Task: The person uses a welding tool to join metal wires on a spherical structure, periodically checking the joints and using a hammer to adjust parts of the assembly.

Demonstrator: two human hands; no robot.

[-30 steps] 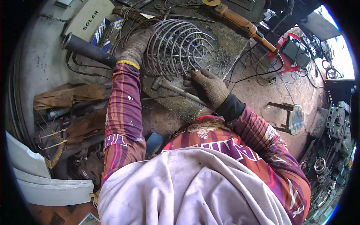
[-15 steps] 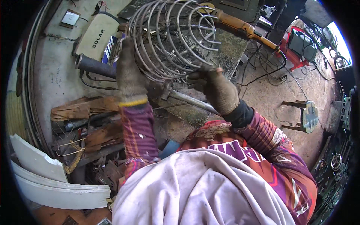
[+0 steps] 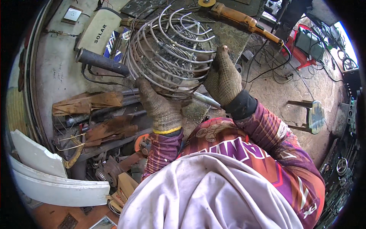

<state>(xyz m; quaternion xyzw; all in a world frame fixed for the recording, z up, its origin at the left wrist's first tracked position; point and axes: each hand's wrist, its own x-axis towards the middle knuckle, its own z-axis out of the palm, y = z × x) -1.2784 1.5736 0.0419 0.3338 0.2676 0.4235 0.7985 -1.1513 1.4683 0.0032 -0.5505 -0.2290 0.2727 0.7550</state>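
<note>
A coil of bare metal rod (image 3: 171, 72), its turns cut through on the right so the ends stand free, is tilted over the dark workbench (image 3: 228, 40). My gloved left hand (image 3: 160, 107) grips its near left side, most fingers hidden beneath the rings. On the right, my gloved right hand (image 3: 227, 78) closes round the near right part of the rings, a bare fingertip pointing up. Just under the coil, between my hands, lies a metal bar (image 3: 206, 99), its far end hidden. Short cut rod pieces and grit show through the rings.
An orange angle grinder (image 3: 240, 21) lies beyond the coil, its cable trailing right. Left of the coil are a dark pipe (image 3: 103, 63) and a cream box (image 3: 100, 30). A stool (image 3: 314, 116) and a red stand (image 3: 305, 45) with a machine are on the floor at right.
The coil has tilted and turned, coming nearer to me. My left hand has shifted from its left side down to its near edge; my right hand has moved slightly up along its right side.
</note>
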